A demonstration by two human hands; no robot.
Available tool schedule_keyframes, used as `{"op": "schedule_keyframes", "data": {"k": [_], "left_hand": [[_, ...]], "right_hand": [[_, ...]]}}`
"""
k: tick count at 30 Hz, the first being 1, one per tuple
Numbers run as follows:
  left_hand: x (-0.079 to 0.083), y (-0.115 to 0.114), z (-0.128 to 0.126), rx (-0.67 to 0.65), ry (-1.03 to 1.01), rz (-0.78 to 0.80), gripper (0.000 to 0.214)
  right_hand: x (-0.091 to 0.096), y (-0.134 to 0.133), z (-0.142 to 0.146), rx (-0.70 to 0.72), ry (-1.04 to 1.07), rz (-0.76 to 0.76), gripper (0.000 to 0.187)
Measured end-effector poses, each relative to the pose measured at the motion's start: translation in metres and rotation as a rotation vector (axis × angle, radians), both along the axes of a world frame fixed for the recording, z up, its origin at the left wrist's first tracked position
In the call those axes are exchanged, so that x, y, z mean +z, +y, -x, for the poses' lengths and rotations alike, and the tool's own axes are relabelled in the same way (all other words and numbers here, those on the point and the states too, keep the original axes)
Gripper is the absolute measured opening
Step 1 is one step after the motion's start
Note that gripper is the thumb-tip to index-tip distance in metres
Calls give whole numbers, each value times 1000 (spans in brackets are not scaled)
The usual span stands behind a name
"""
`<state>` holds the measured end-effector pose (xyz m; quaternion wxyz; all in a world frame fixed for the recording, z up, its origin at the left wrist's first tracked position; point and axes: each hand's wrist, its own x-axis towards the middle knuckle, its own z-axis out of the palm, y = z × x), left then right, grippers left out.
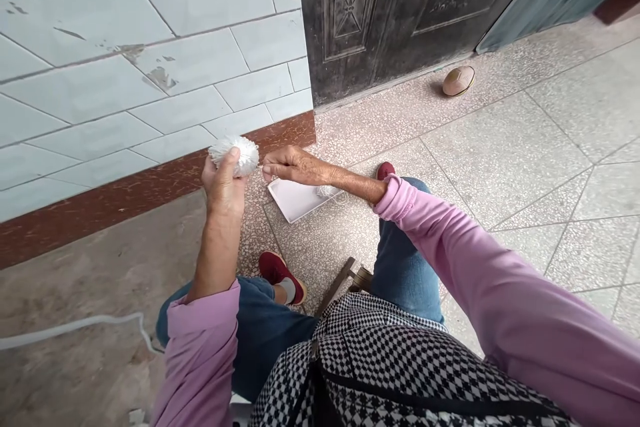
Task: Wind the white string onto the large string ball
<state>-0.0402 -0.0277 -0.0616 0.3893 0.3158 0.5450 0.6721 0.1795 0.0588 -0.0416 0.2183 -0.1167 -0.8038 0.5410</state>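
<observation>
My left hand (pixel 223 180) is raised in front of me, its fingers closed around a white ball of thread (pixel 237 152). My right hand (pixel 293 165) reaches in from the right, fingertips pinched together right beside the ball; what they pinch is too fine to make out. Below my hands a white sheet (pixel 295 199) lies on the floor with a small loose tangle of white thread (pixel 327 192) on it. I am seated, knees in blue jeans, with pink sleeves pushed up.
A tiled wall (pixel 125 80) with a red-brown base stands to the left, a dark carved door (pixel 395 7) ahead. A small round tan object (pixel 458 81) lies by the door. A white cable (pixel 75 327) runs along the floor at left. My red shoes (pixel 281 273) rest on speckled floor tiles.
</observation>
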Motion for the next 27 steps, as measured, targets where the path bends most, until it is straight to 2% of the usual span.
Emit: {"op": "schedule_keyframes", "data": {"k": [4, 7, 12, 17, 23, 27], "left_hand": [[3, -5, -18, -50, 36, 50, 81], [9, -9, -31, -169, 68, 68, 81], [20, -13, -37, -366, 42, 148, 81], [27, -16, -42, -516, 25, 154, 82], [34, -18, -49, -525, -71, 84, 95], [36, -22, -50, -508, -137, 95, 90]], "right_hand": [[6, 17, -7, -62, 83, 56, 58], [10, 28, -13, -86, 171, 77, 66], [17, 30, -22, -133, 147, 67, 66], [11, 32, -20, -146, 145, 130, 70], [3, 36, -10, -215, 86, 299, 67], [0, 34, -2, -214, 71, 398, 59]]}}
